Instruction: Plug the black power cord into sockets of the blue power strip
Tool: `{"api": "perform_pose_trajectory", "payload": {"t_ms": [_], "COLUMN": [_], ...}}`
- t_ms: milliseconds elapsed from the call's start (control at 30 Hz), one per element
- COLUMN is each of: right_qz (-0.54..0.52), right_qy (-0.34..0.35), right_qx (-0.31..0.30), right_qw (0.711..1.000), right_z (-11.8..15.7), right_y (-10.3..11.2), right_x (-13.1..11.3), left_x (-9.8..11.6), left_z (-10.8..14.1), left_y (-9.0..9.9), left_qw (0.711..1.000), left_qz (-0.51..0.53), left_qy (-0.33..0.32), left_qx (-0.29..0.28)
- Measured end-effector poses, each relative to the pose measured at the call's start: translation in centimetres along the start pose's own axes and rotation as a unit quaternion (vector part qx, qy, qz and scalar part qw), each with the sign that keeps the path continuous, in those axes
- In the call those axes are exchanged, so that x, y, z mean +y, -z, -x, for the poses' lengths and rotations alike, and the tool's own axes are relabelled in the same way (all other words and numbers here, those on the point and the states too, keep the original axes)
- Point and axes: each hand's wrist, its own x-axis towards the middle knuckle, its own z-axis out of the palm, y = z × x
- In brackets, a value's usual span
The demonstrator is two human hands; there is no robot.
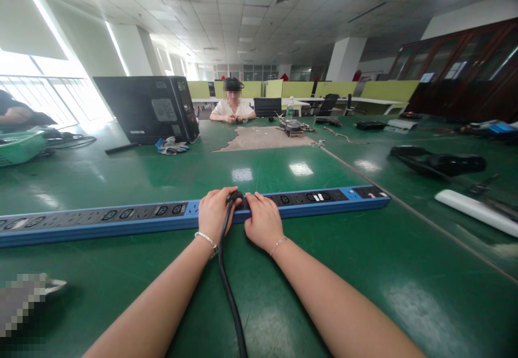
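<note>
A long blue power strip (121,232) with black sockets lies across the green table in front of me. My left hand (212,210) is closed around a black power plug (235,196) at the middle of the strip. From the plug a thick black cable (229,288) runs down toward me between my forearms. Whether the plug sits fully in a socket is hidden by my fingers. Just to the right, my right hand (265,220) grips the strip, its fingers over the top and its thumb at the near side.
Behind the strip stand a black computer case (151,107) and crumpled gloves (172,146). A green basket (22,147) is at the left. A person (232,107) sits across the table (162,298). Black tools (437,161) and a white bar (477,212) lie at the right.
</note>
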Motion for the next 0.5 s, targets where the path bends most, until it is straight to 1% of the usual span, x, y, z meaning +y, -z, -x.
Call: {"api": "perform_pose_trajectory", "payload": {"t_ms": [133,233,367,500], "right_qz": [-0.002,-0.004,-0.009,-0.013], "right_qy": [-0.001,-0.003,-0.005,-0.003], "right_qx": [0.003,0.001,-0.001,0.002], "right_qw": [1.0,1.0,1.0,1.0], "right_z": [-0.01,-0.02,-0.06,-0.06], "right_y": [-0.04,0.0,0.07,0.04], "right_x": [0.04,0.01,-0.08,-0.05], "left_x": [0.05,0.33,0.77,0.94], "left_z": [0.31,0.54,0.82,0.97], "left_y": [-0.22,-0.09,0.32,0.57], "left_qw": [0.999,0.997,0.993,0.991], "left_qz": [-0.021,-0.035,-0.046,-0.059], "left_qy": [-0.021,-0.061,-0.109,-0.12], "left_qx": [0.018,0.035,0.03,0.028]}}
